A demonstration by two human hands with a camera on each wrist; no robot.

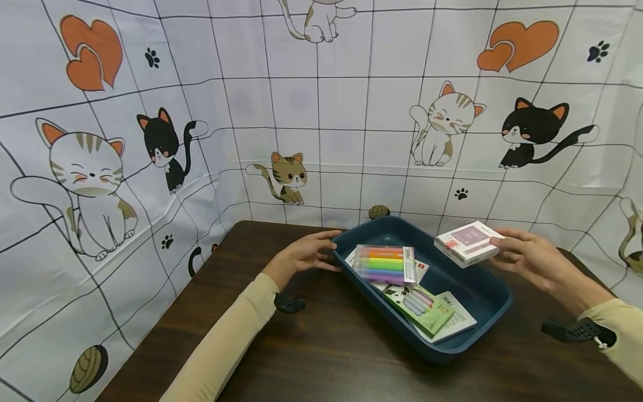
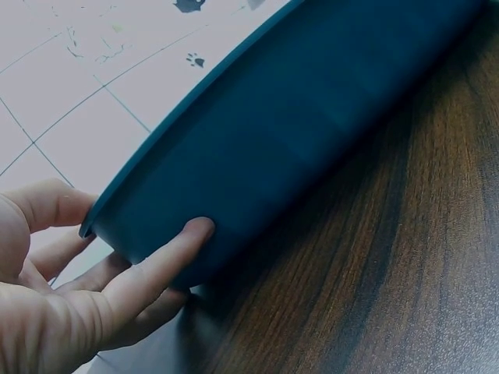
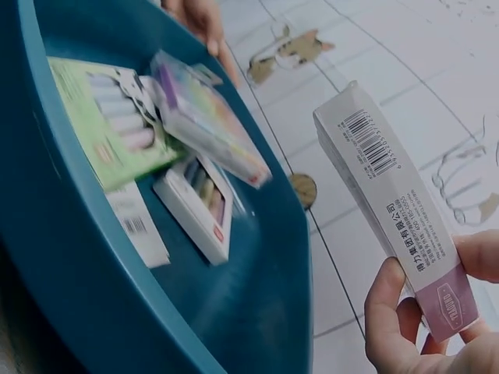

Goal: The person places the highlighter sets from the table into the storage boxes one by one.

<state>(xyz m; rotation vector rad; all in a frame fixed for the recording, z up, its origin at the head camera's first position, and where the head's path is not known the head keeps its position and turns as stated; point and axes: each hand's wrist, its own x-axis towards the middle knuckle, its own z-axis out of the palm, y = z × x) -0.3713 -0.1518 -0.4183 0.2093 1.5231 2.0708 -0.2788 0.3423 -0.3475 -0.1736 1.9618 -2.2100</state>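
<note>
My right hand (image 1: 532, 259) grips a small white-and-mauve cardboard box (image 1: 469, 243) by one end, above the right part of a blue plastic bin (image 1: 482, 285). A barcode and printed characters show on the box's side in the right wrist view. My left hand (image 1: 306, 252) is at the bin's left end, fingers spread and touching its rim and outer wall (image 2: 257, 148). Inside the bin lie a clear pack of rainbow-coloured markers (image 1: 384, 263), a green pack with pastel pens pictured on it (image 1: 424, 307), and a white box with a window (image 3: 199, 202).
A white card with a barcode (image 1: 454, 321) lies partly beneath the green pack. The bin stands on a dark wooden table (image 1: 301, 357). Behind and to the left hangs a white gridded sheet (image 1: 341, 111) printed with cats.
</note>
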